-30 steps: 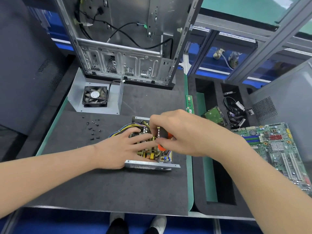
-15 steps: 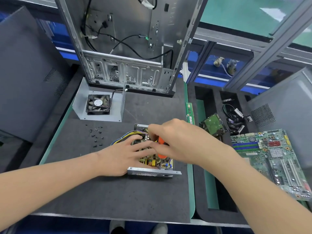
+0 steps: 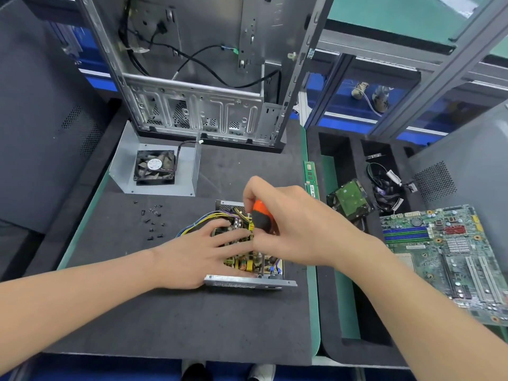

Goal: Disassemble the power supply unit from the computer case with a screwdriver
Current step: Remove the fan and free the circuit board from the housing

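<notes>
**Slip hazards around the opened power supply**

Screws (image 3: pixel 152 218) are lying loose on the foam mat (image 3: pixel 165 312) at the left, and a sweep of the left forearm is likely to scatter them. The left hand (image 3: pixel 198 251) is pressing flat, fingers spread, on the circuit board of the power supply unit (image 3: pixel 247 283), which is sitting out of the computer case (image 3: pixel 198 111) on the mat with its cover off. Those fingers are lying just beside the working point, so a slipping tip would be jabbing them or gouging a component. Yellow and blue wires (image 3: pixel 203 220) are crowding the unit's far-left corner and could be snagging the tool. The right hand (image 3: pixel 297 229) is gripping the orange-and-black screwdriver (image 3: pixel 261 215) from above, fingers wrapped round its handle. Its tip is hidden, so whether it is seated in a screw cannot be told.

Behind the work, the removed cover (image 3: pixel 187 166) with its fan (image 3: pixel 155 166) is standing before the case. To the right, a memory stick (image 3: pixel 310 174), a hard drive (image 3: pixel 349 200), loose cables (image 3: pixel 384 185) and a motherboard (image 3: pixel 450 257) are lying apart from the work, obstructing nothing.
</notes>
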### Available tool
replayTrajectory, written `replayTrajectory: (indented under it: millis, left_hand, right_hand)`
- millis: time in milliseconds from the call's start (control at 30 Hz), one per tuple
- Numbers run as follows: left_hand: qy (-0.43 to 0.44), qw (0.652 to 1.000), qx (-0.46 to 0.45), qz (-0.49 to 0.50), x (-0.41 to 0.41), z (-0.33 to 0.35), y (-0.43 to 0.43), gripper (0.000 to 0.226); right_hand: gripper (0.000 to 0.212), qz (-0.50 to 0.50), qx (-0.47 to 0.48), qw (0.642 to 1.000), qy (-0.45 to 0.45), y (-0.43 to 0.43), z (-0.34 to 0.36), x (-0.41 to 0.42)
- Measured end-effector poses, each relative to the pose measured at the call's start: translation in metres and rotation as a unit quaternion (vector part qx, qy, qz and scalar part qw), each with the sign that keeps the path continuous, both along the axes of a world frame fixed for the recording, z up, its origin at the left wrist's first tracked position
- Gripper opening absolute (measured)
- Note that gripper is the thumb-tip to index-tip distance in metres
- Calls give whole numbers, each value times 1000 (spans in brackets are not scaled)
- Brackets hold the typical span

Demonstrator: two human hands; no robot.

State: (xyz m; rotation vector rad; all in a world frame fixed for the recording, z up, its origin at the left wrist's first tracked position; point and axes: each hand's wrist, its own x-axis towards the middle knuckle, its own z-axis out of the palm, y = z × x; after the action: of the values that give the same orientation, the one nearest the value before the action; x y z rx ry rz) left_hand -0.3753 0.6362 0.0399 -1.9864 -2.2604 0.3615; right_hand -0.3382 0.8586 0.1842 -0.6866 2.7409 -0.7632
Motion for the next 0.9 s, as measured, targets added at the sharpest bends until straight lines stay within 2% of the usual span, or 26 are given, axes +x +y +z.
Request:
replayTrajectory:
  millis: [233, 433, 733, 900]
  left_hand:
    - [-5, 999, -34, 4, 0, -1, -1, 91]
    - [-1, 999, -45, 5, 0, 0, 0, 102]
    - [-5, 998, -60, 7, 2, 0, 0, 95]
    - [-17, 997, -70, 10, 1, 0, 1, 101]
  right_hand:
    - [35, 0, 9, 1000, 0, 1, 2, 2]
    - [34, -9, 17, 1000, 1, 5, -2, 4]
    - [33, -13, 6, 1000, -10, 8, -3, 5]
    - [34, -11, 5, 1000, -9, 10, -4, 6]
